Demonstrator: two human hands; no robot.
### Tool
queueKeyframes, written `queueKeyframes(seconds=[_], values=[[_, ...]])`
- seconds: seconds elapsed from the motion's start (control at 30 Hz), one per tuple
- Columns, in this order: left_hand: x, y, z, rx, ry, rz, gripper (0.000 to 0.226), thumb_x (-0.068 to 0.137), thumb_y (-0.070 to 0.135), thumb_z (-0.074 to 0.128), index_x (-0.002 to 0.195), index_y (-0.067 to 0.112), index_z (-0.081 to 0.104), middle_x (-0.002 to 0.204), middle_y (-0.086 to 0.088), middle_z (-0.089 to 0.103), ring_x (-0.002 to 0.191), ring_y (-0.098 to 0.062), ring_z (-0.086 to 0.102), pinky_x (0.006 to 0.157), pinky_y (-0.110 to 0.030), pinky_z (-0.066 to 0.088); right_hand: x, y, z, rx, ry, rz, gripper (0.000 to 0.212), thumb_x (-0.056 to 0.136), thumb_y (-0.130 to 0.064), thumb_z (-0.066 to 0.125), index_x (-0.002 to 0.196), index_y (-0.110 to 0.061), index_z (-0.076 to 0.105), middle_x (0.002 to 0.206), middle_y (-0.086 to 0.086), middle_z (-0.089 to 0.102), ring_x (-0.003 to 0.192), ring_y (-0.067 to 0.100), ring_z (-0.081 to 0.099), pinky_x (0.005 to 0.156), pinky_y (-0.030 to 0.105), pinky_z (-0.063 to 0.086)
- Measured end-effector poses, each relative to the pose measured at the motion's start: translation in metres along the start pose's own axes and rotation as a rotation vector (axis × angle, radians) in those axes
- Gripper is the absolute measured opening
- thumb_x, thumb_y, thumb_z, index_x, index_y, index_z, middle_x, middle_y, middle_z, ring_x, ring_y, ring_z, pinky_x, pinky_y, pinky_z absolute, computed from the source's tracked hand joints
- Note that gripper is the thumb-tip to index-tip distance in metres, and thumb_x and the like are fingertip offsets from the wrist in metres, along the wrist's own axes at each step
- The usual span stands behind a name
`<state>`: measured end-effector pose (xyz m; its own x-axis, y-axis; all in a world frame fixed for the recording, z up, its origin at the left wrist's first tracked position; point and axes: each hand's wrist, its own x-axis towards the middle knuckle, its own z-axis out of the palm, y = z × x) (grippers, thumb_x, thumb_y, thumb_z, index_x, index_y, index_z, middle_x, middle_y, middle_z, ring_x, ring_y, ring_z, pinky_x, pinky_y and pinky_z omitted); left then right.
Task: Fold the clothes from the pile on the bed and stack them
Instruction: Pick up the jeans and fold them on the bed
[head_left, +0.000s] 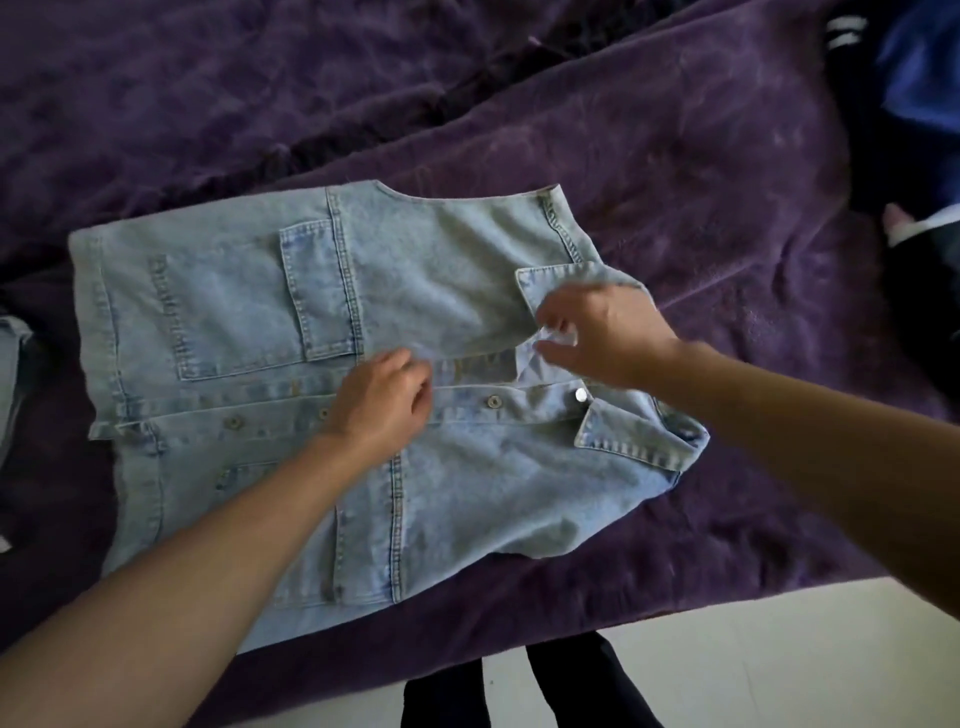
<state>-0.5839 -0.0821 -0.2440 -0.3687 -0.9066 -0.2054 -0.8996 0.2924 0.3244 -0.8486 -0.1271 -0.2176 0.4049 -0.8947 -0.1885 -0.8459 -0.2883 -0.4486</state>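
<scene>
A light blue denim jacket (249, 322) lies spread flat on the purple bed cover (701, 208), front side up, collar toward the right and hem toward the left. My left hand (384, 400) rests on the button placket at the jacket's middle, fingers curled onto the front edge. My right hand (602, 338) is at the collar and pinches the upper front flap beside the white label. A silver button (581, 396) shows just below that hand.
Dark and blue clothes (914, 104) lie heaped at the far right of the bed. More denim (10, 364) shows at the left edge. The bed's near edge meets white floor (779, 649), where my dark trouser legs (519, 691) stand.
</scene>
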Motion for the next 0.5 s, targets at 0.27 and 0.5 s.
queueKeyframes(seconds=[0.27,0.5], values=[[-0.14,-0.033,0.038,0.092,-0.157,0.028,0.035,0.08,0.042,0.053,0.091,0.012,0.065,0.116,-0.014,0.058,0.109,-0.034,0.054,0.086,-0.043,0.046,-0.126,-0.069,0.117,-0.252,-0.393,-0.285,0.082,0.059,-0.057,0.07,0.132,-0.022,0.056,0.142,0.012,0.049,0.13,0.031,0.047,0.098,0.046,0.045],[-0.219,-0.053,0.048,0.218,-0.308,-0.026,0.078,0.05,0.008,0.082,0.125,0.012,0.063,0.14,-0.021,0.048,0.129,-0.038,0.047,0.095,-0.056,0.046,-0.134,-0.082,0.138,-0.373,-0.23,-0.097,0.05,0.074,-0.023,0.05,0.12,-0.013,0.065,0.137,0.014,0.055,0.123,0.034,0.055,0.089,0.049,0.047]])
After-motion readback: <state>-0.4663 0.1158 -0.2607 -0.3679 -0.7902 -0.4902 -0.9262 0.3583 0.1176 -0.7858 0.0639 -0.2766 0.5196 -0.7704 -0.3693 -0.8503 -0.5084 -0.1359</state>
